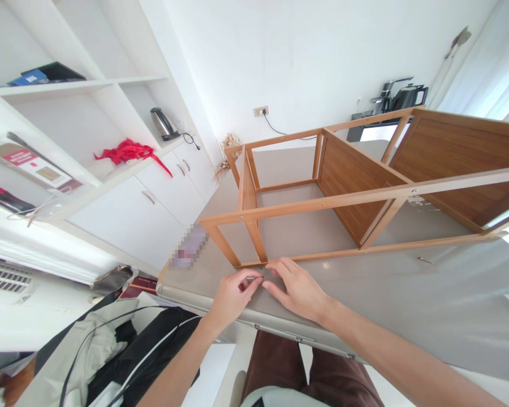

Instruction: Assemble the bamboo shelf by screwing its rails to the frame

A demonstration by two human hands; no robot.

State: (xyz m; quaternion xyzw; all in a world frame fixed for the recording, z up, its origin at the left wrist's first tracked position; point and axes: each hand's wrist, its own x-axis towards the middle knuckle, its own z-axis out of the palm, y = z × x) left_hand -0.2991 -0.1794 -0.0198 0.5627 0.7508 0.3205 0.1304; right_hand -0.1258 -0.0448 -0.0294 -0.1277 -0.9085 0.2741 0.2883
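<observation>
Wooden shelf [356, 169] back from tabletop's [365, 291] near edge

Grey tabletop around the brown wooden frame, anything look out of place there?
A small, slender silvery metal piece, perhaps a bolt, lies loose on the grey tabletop, apart from the brown wooden frame.

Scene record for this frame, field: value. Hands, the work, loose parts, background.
left hand: pinching a thin metal piece between thumb and fingers
right hand: thumb and fingers apart, beside the left hand, near the frame's lower rail; contact unclear
work: wooden frame with two broad brown panels, resting on gray table
loose part: small screw-like piece on table, right of the hands in view
background: steel kettle and red cloth, left
</observation>
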